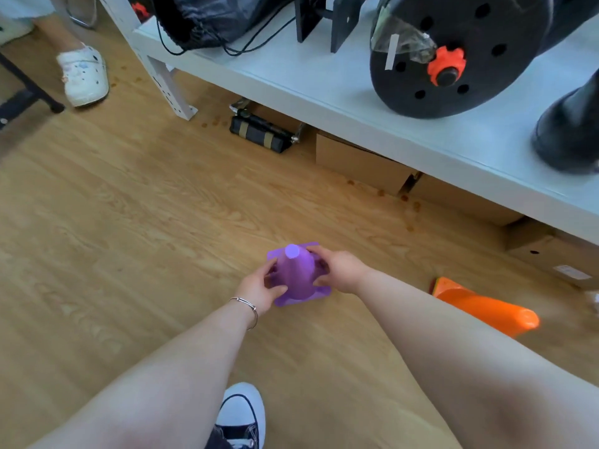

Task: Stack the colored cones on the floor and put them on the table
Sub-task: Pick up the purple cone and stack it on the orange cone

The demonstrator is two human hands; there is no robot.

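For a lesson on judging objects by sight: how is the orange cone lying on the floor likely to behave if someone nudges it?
The orange cone lies on its side, so a nudge would probably roll it in a curve around its narrow tip. Its square base may stop it quickly. It looks like thin plastic, so likely light and easily shifted across the smooth wooden floor.

Wood floor (129, 205), pale shelf (324, 82) (boxes (356, 163) beneath)

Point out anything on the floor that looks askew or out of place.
The orange cone lies tipped on its side to the right, tip pointing away from the table, while the purple cone stands upright between the left hand and right hand. Small brownish spots dot the floor near the table's edge.
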